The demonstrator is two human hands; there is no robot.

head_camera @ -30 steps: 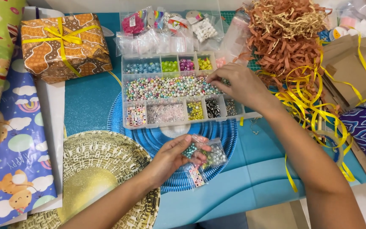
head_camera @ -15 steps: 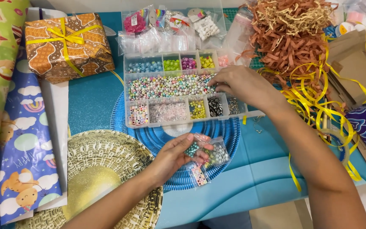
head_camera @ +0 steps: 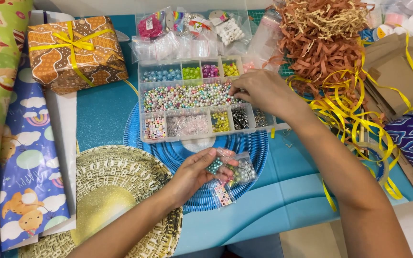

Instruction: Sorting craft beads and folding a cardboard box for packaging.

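A clear compartment box of beads (head_camera: 201, 98) lies on a round blue placemat (head_camera: 256, 150). My right hand (head_camera: 259, 91) reaches over the box's right side, fingertips pinched at the long middle row of pastel beads; whether it holds a bead I cannot tell. My left hand (head_camera: 197, 169) is palm up in front of the box, holding a small clear bag of beads (head_camera: 233, 174) with several loose green beads on the fingers.
A wrapped gift box with yellow ribbon (head_camera: 75, 50) sits at the back left, beside rolls of patterned wrapping paper (head_camera: 5, 119). A gold woven placemat (head_camera: 111, 191) lies front left. Shredded brown paper (head_camera: 321, 40), yellow ribbon (head_camera: 354, 119) and brown paper bags (head_camera: 397, 71) crowd the right. Small packets (head_camera: 192, 28) lie behind the box.
My right hand has shifted slightly left over the bead box, toward the middle row. My left hand holds the small bag in about the same place.
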